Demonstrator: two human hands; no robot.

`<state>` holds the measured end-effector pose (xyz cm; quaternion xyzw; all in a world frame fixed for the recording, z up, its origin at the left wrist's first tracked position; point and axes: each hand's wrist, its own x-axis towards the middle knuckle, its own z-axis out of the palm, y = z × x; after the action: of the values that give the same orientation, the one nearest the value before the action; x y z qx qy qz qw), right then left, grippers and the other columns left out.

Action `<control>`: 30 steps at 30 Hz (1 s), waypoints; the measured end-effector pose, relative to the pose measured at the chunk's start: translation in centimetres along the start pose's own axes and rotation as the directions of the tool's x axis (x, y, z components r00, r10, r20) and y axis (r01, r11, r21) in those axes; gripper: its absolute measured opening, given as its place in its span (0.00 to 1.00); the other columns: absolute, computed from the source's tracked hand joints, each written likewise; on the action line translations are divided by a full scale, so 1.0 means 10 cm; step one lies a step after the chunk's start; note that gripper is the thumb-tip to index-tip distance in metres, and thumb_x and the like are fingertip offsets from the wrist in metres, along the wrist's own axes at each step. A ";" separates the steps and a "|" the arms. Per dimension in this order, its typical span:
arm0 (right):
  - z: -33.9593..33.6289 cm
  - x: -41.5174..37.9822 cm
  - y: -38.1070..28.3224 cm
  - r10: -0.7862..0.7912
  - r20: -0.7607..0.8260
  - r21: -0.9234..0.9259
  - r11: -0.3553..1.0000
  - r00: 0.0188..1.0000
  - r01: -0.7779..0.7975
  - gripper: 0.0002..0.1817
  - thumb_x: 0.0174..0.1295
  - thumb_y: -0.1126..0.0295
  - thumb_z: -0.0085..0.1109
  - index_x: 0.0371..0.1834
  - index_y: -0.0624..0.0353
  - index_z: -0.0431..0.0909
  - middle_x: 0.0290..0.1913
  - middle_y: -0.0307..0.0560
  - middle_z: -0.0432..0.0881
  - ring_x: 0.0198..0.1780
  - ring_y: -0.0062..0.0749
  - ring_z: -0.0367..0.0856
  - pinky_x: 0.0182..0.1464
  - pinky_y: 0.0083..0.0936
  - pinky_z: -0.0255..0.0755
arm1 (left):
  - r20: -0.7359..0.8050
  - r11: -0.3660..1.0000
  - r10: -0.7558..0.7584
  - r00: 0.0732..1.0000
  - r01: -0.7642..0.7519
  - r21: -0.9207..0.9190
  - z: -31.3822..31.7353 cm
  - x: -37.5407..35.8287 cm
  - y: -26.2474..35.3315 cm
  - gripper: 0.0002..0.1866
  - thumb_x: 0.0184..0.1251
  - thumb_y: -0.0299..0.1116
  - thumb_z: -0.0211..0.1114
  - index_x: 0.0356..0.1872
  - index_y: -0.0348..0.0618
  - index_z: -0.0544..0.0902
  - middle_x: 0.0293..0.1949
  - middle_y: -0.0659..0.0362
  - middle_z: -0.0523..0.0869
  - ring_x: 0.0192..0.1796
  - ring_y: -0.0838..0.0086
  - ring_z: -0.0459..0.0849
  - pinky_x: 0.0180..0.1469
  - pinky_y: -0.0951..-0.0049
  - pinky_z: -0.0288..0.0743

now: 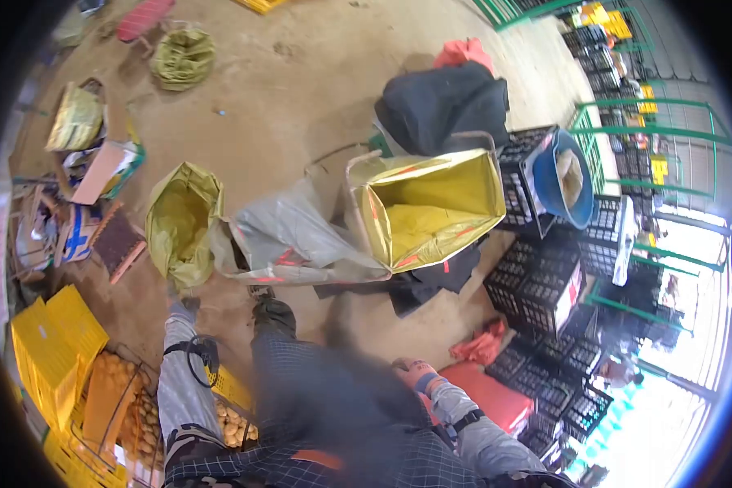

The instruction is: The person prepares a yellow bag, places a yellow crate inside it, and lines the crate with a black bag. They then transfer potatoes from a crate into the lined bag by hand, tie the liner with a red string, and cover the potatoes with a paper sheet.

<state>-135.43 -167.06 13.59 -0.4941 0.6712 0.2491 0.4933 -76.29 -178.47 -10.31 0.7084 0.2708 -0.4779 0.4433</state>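
At the lower left, my left hand (185, 303) is closed on the near edge of a yellow-green sack (183, 220), whose mouth gapes upward. My right hand (415, 373), pinkish as if gloved, is in front of my body at the right, beside a red sack (484, 396); its fingers are too small and blurred to read. Ahead, a large sack with a yellow lining (435, 228) stands open in a squared frame. Grey sheeting (289, 236) stretches between the two open sacks.
Yellow crates (57, 350) and round, potato-like produce (142, 423) lie lower left. Cardboard boxes (102, 171) sit left; another yellow-green sack (182, 59) is farther off. Black crates (537, 281), a blue tub (563, 183) and green rails (659, 130) line the right. Dark cloth (439, 106) lies behind the frame.
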 end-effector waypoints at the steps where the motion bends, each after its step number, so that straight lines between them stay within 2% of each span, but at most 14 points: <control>1: 0.16 0.07 0.06 -0.004 -0.037 0.018 1.000 0.999 0.005 0.21 0.64 0.53 0.53 0.55 0.51 0.80 0.55 0.52 0.82 0.59 0.47 0.78 0.62 0.36 0.69 | -0.286 0.968 -0.071 0.956 0.135 0.211 -0.07 0.27 -0.13 0.25 0.66 0.56 0.61 0.52 0.47 0.75 0.42 0.58 0.81 0.42 0.62 0.81 0.44 0.53 0.80; 4: 0.02 0.23 -0.27 0.150 0.045 0.307 0.939 0.988 -0.157 0.21 0.63 0.53 0.55 0.56 0.50 0.80 0.54 0.52 0.83 0.59 0.46 0.78 0.61 0.36 0.70 | -0.146 0.849 -0.097 0.984 0.158 0.505 -0.46 0.77 -0.54 0.21 0.62 0.52 0.67 0.43 0.47 0.75 0.32 0.60 0.77 0.26 0.68 0.76 0.27 0.61 0.76; 7: 0.28 0.68 0.04 0.222 -0.003 0.375 0.904 0.975 -0.204 0.23 0.63 0.53 0.56 0.57 0.52 0.79 0.54 0.51 0.83 0.58 0.44 0.79 0.60 0.34 0.71 | 0.232 0.672 0.005 0.973 -0.175 0.719 -0.40 0.42 -0.86 0.20 0.60 0.50 0.69 0.45 0.48 0.82 0.23 0.66 0.77 0.23 0.74 0.79 0.24 0.71 0.74; 10: 0.47 1.24 0.45 0.140 -0.056 0.596 0.799 0.989 -0.079 0.23 0.62 0.56 0.56 0.57 0.55 0.79 0.54 0.50 0.84 0.55 0.39 0.82 0.57 0.31 0.73 | 0.245 0.608 -0.095 0.965 -0.139 0.782 -0.17 0.18 -1.22 0.18 0.60 0.46 0.70 0.45 0.46 0.81 0.27 0.64 0.81 0.25 0.76 0.81 0.25 0.71 0.74; 11: 0.53 1.50 0.59 0.121 -0.065 0.630 0.775 0.991 -0.053 0.22 0.63 0.57 0.56 0.57 0.55 0.79 0.54 0.50 0.84 0.55 0.39 0.82 0.57 0.31 0.73 | 0.300 0.603 -0.092 0.949 -0.187 0.775 -0.11 0.11 -1.35 0.16 0.63 0.44 0.68 0.46 0.48 0.81 0.31 0.63 0.82 0.29 0.73 0.82 0.28 0.69 0.76; 13: 0.66 2.01 0.95 0.112 -0.063 0.603 0.796 0.992 -0.052 0.21 0.63 0.59 0.55 0.57 0.55 0.80 0.54 0.50 0.84 0.54 0.39 0.82 0.57 0.31 0.74 | 0.405 0.594 -0.077 0.911 -0.285 0.753 0.10 -0.07 -1.60 0.12 0.68 0.41 0.64 0.49 0.52 0.81 0.39 0.60 0.84 0.36 0.67 0.84 0.33 0.64 0.79; 16: 0.98 2.81 1.61 0.093 -0.117 0.455 0.890 0.989 -0.030 0.19 0.64 0.62 0.54 0.56 0.55 0.80 0.53 0.49 0.84 0.52 0.38 0.83 0.56 0.31 0.74 | 0.618 0.497 0.165 0.769 -0.606 0.621 -0.13 0.37 -2.36 0.24 0.60 0.40 0.70 0.55 0.40 0.78 0.48 0.54 0.83 0.50 0.63 0.83 0.48 0.66 0.80; 17: 1.10 3.08 1.79 0.068 -0.150 0.401 0.916 0.986 -0.002 0.19 0.64 0.63 0.54 0.56 0.55 0.80 0.53 0.49 0.84 0.52 0.38 0.83 0.56 0.31 0.74 | 0.647 0.442 0.195 0.737 -0.655 0.613 -0.11 0.40 -2.58 0.23 0.61 0.39 0.69 0.55 0.42 0.78 0.49 0.53 0.83 0.51 0.62 0.83 0.49 0.66 0.80; 19: 1.26 3.64 2.04 -0.016 -0.205 0.290 0.954 0.979 0.076 0.18 0.64 0.65 0.54 0.56 0.55 0.81 0.53 0.49 0.84 0.51 0.38 0.83 0.55 0.31 0.75 | 0.687 0.250 0.159 0.709 -0.702 0.667 0.01 0.26 -3.04 0.21 0.62 0.36 0.67 0.56 0.45 0.78 0.51 0.51 0.82 0.52 0.60 0.83 0.51 0.65 0.79; 22: 1.38 4.23 2.21 -0.212 -0.218 0.191 0.948 0.953 0.255 0.17 0.65 0.68 0.53 0.55 0.55 0.81 0.52 0.49 0.84 0.49 0.37 0.84 0.55 0.31 0.75 | 0.717 -0.163 -0.030 0.696 -0.711 0.684 0.21 -0.13 -3.68 0.20 0.64 0.33 0.63 0.58 0.49 0.78 0.53 0.48 0.81 0.54 0.57 0.82 0.55 0.63 0.77; 25: 1.22 4.33 2.28 -0.512 -0.190 0.197 0.816 0.838 0.543 0.16 0.66 0.71 0.52 0.55 0.55 0.82 0.52 0.49 0.85 0.48 0.37 0.84 0.54 0.31 0.76 | 0.727 -0.443 -0.204 0.656 -0.724 0.529 0.27 -0.51 -4.10 0.20 0.65 0.29 0.60 0.59 0.54 0.78 0.56 0.45 0.79 0.56 0.54 0.81 0.58 0.62 0.76; 27: 0.91 3.97 2.28 -0.680 -0.097 0.391 0.645 0.727 0.656 0.16 0.66 0.73 0.51 0.54 0.55 0.82 0.52 0.49 0.85 0.47 0.36 0.85 0.54 0.31 0.76 | 0.781 -0.510 -0.265 0.566 -0.769 0.385 0.24 -0.77 -4.26 0.20 0.67 0.29 0.59 0.59 0.53 0.79 0.56 0.46 0.80 0.56 0.54 0.81 0.59 0.62 0.76; 28: 0.50 3.59 2.20 -0.628 0.174 0.665 0.643 0.758 0.380 0.15 0.65 0.76 0.52 0.52 0.56 0.84 0.50 0.49 0.85 0.45 0.34 0.85 0.54 0.30 0.76 | 0.812 -0.533 -0.291 0.506 -0.791 0.301 0.25 -0.90 -4.33 0.19 0.68 0.30 0.60 0.59 0.50 0.79 0.54 0.47 0.81 0.55 0.56 0.82 0.58 0.63 0.77; 30: -0.08 3.11 2.57 -0.811 -0.108 0.799 0.274 0.576 0.536 0.15 0.64 0.76 0.55 0.52 0.58 0.84 0.51 0.49 0.85 0.47 0.34 0.84 0.56 0.29 0.75 | 0.625 -0.198 -0.156 0.765 -0.644 0.739 0.24 -1.18 -4.40 0.18 0.69 0.35 0.61 0.59 0.44 0.78 0.51 0.50 0.83 0.53 0.60 0.83 0.55 0.65 0.78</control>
<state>-159.96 -170.73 -18.30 -0.4265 0.3359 -0.2202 0.8104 -117.50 -159.85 -16.11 0.6654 -0.4703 -0.5713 -0.0985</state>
